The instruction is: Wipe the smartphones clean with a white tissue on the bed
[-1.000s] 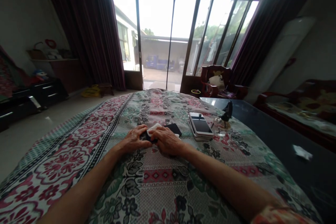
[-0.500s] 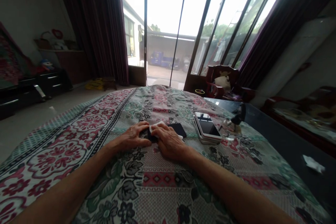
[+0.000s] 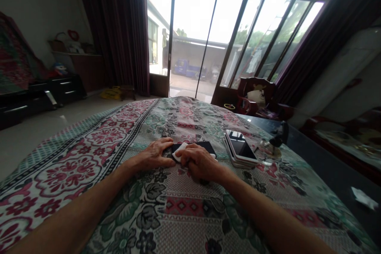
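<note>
A left hand [image 3: 156, 153] bracketed the left end of a flat, black, rectangular device [image 3: 206, 146] on a floral-patterned cloth [image 3: 190, 186]; a right hand [image 3: 201, 160] pressed a crumpled white wipe [image 3: 179, 154] onto it, beside stacked, white-framed phones [image 3: 242, 147].

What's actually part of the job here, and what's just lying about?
In the job:
- flat black rectangular device, left hand at its end
- soft white cloth under the right hand
- perhaps, though untouched: stack of flat white-framed devices, clear bottle with black top

Apparently lying about:
- crumpled white tissue
- yellow bundle on the floor
</note>
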Demonstrator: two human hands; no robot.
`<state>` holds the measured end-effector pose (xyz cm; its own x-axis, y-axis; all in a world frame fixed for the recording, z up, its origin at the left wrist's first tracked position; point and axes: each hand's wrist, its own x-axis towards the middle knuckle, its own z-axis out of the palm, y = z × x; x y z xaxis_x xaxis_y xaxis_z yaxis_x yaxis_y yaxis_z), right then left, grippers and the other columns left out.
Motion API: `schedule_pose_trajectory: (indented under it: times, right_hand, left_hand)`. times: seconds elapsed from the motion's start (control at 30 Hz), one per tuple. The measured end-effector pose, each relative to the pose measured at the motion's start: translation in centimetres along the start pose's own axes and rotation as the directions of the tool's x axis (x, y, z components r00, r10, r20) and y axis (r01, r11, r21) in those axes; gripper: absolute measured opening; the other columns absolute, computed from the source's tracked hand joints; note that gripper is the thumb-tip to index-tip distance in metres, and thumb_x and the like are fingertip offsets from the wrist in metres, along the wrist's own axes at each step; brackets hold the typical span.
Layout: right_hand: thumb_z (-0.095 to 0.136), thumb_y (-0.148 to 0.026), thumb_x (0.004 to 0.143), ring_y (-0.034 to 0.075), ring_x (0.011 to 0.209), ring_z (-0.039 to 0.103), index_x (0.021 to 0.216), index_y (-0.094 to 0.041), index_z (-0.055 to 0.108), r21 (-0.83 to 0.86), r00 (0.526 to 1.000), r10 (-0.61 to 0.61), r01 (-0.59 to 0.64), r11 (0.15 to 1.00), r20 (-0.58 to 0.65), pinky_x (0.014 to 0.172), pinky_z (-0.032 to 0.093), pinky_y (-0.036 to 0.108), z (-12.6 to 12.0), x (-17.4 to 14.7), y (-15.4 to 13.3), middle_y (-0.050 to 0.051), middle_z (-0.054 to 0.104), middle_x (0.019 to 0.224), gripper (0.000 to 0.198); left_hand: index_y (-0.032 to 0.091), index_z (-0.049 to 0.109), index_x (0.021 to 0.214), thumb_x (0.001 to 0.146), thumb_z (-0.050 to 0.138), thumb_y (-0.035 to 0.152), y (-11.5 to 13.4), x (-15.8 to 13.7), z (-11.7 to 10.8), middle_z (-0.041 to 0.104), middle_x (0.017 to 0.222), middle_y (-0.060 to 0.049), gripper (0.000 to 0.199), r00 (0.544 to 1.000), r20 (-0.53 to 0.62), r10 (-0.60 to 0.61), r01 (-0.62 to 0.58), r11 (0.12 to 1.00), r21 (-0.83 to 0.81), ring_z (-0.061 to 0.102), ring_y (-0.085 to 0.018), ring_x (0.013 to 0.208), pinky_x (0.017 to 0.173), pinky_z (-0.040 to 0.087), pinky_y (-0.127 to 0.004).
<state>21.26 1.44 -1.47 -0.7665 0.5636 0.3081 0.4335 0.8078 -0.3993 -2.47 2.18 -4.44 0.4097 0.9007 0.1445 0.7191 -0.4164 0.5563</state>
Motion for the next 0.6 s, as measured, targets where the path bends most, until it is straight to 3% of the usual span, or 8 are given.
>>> schedule_pose_trajectory:
  times: [0.23,0.3,0.43,0.6]
  right_hand:
    - [0.043,-0.002,0.067,0.013,0.082,0.063,0.068,-0.021,0.061,0.078,0.998,-0.013,0.018,0.997,-0.055,0.081,0.047,0.029,-1.3,-0.8,0.9,-0.002,0.073,0.083,0.026]
    - [0.042,-0.003,0.068,0.013,0.078,0.064,0.068,-0.022,0.061,0.124,0.992,0.013,0.002,0.992,-0.123,0.078,0.049,0.029,-1.4,-0.9,1.1,-0.002,0.073,0.078,0.027]
    - [0.039,-0.002,0.067,0.015,0.098,0.065,0.084,-0.023,0.062,0.163,0.931,0.076,-0.017,0.987,-0.358,0.09,0.05,0.036,-0.9,-0.5,1.2,0.001,0.074,0.101,0.036]
    - [0.041,0.001,0.064,0.019,0.116,0.058,0.103,-0.024,0.061,0.03,0.943,0.064,-0.057,0.998,-0.326,0.102,0.045,0.043,0.3,0.7,1.2,0.005,0.067,0.12,0.051]
  left_hand:
    - [0.02,0.052,0.138,0.071,0.068,0.057,0.8,-0.1,-0.6,0.041,0.153,-0.013,0.078,0.999,0.037,-0.003,0.003,1.0,0.005,0.036,-0.033,0.141,0.116,0.028,-0.043]
    - [0.021,0.053,0.137,0.071,0.069,0.056,0.9,-0.1,-0.6,0.042,0.152,-0.012,0.077,0.999,0.036,0.001,-0.001,1.0,-0.003,0.036,-0.034,0.14,0.116,0.028,-0.045]
    - [0.025,0.054,0.137,0.069,0.069,0.054,1.2,-0.1,-0.6,0.044,0.151,-0.011,0.075,1.0,0.026,-0.009,0.009,1.0,-0.011,0.037,-0.035,0.14,0.116,0.028,-0.048]
    - [0.021,0.055,0.134,0.067,0.07,0.054,1.4,0.0,-0.6,0.044,0.151,-0.013,0.076,1.0,0.012,-0.017,0.017,1.0,-0.007,0.038,-0.036,0.139,0.116,0.029,-0.047]
